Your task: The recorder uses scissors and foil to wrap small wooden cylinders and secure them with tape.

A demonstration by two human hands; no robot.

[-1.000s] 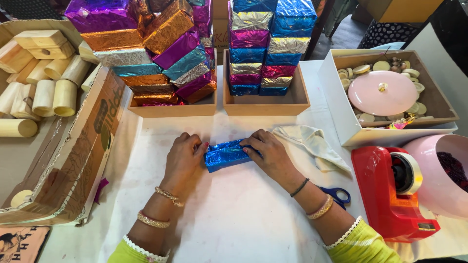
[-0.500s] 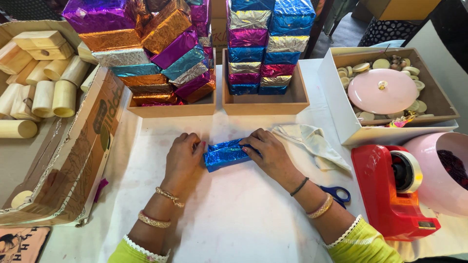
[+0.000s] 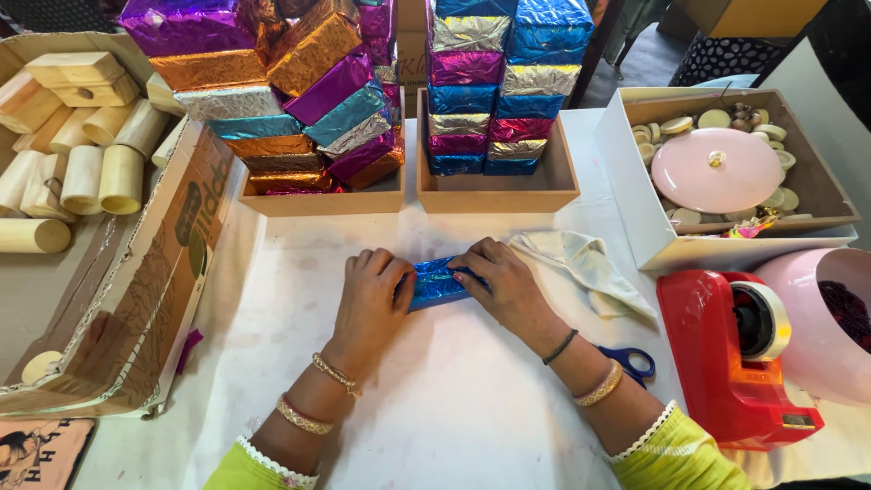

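At the centre of the white-covered bench (image 3: 454, 399), a small block wrapped in shiny blue foil (image 3: 435, 283) lay flat between both hands. The left hand (image 3: 374, 295) covered the block's left end, its fingers (image 3: 386, 268) curled down and pressed together against the foil. The right hand (image 3: 504, 283) rested on the block's right end, fingers (image 3: 467, 263) bent and pinching the foil along the top edge (the exact fold under them was hidden). Both wrists carried bangles, and the sleeves were yellow-green with white trim.

Just right of the right hand lay a crumpled white cloth (image 3: 585, 268), touching the bench. Blue-handled scissors (image 3: 631, 361) showed partly from under the right forearm. A red tape dispenser with a white tape roll (image 3: 739, 358) stood near the bench's right edge, beside a pink round container (image 3: 830, 318).

Behind the hands stood two shallow wooden trays: the left tray (image 3: 318, 200) held a leaning pile of foil-wrapped blocks in purple, orange, silver and teal, the right tray (image 3: 499, 192) an upright stack in blue, silver and magenta. A white box (image 3: 644, 227) at far right held a pink round lid (image 3: 717, 170) among small pale discs. A brown cardboard carton (image 3: 136, 299) at left held plain wooden cylinders (image 3: 100, 172).
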